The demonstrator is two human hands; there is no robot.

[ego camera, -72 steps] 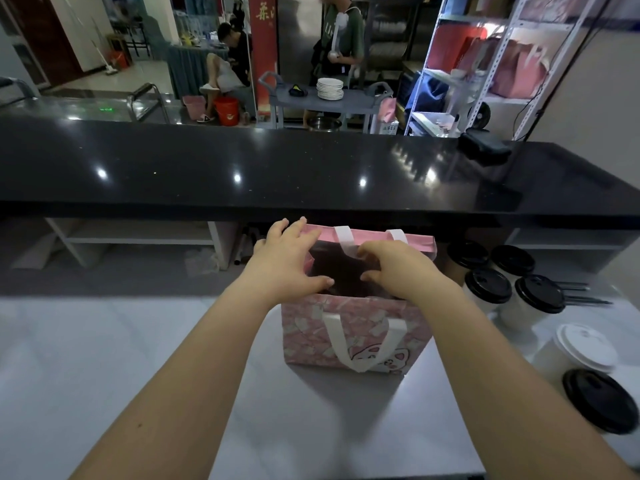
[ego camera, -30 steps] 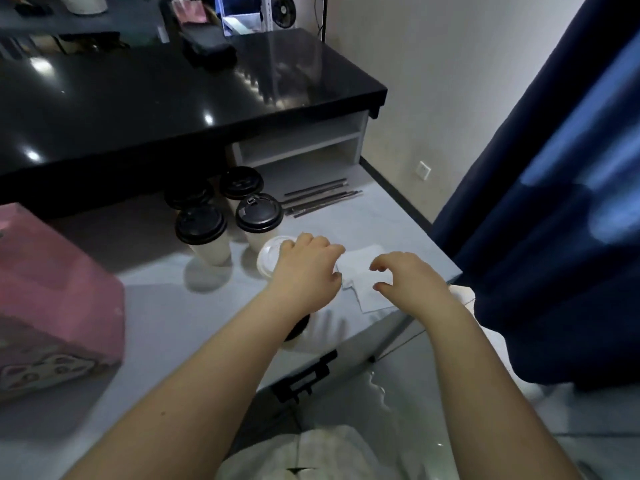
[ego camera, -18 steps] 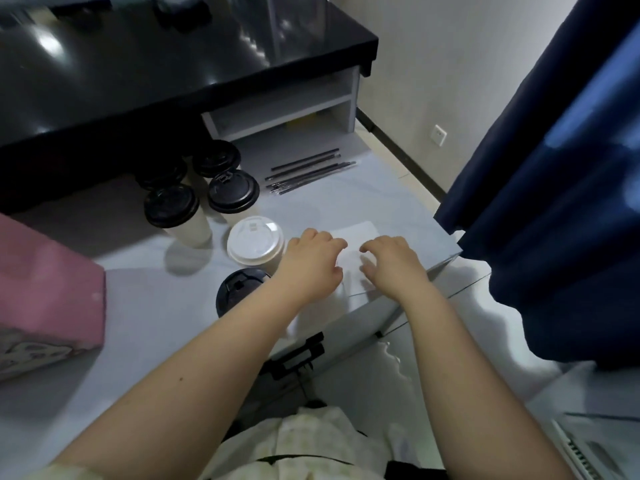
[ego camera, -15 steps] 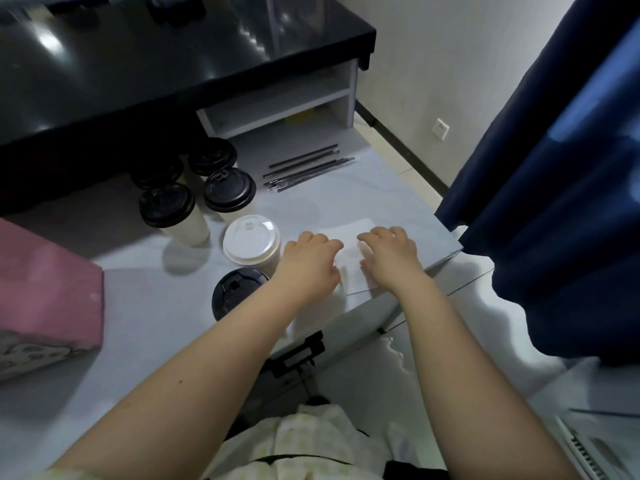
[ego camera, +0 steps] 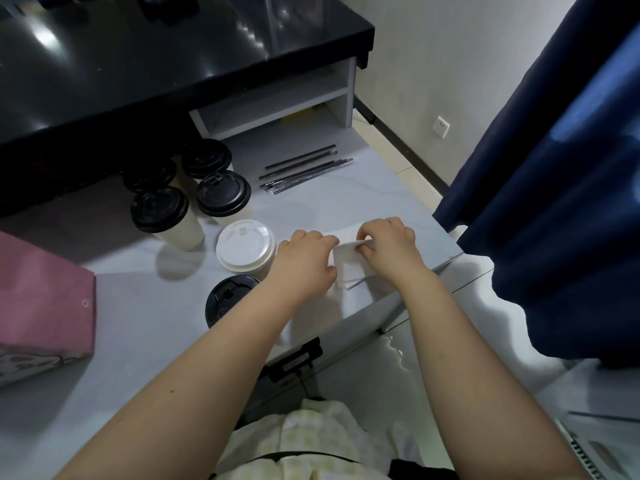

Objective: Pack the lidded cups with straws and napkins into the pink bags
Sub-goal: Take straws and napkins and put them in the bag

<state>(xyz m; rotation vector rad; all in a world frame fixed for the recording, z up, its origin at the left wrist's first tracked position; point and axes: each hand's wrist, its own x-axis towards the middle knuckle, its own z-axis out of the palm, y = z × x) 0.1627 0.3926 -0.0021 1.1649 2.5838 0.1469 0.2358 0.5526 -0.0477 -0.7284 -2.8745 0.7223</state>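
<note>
White napkin (ego camera: 349,268) at ctr-right of frame, held just over the grey bench (ego camera: 138,323) near its lower-right edge. Right grip (ego camera: 388,245) pinches the napkin's top fold btwn thumb and fingers. Left grip (ego camera: 304,265) has fingers curled onto the napkin's left edge, thumb hidden. Napkin's lower corner throws a shadow on the bench.

Just left of the left grip stands a white-lid cup (ego camera: 246,245). Below it in frame is a black-lid cup (ego camera: 227,299), partly behind the left forearm. Four more black-lid cups (ego camera: 159,209) cluster close together up and left of ctr, by the lip of a black counter (ego camera: 173,53).

Black straws (ego camera: 304,166) lie in a loose bundle above both grips, well apart from the napkin. Pink bag (ego camera: 45,299) sits on the bench at the frame's left edge, cut off by it and well apart from cups and napkin. Its inside can't be seen.

Blue curtain (ego camera: 554,168) fills the right side, w/ a wall socket (ego camera: 442,126) beside it at upper right.
</note>
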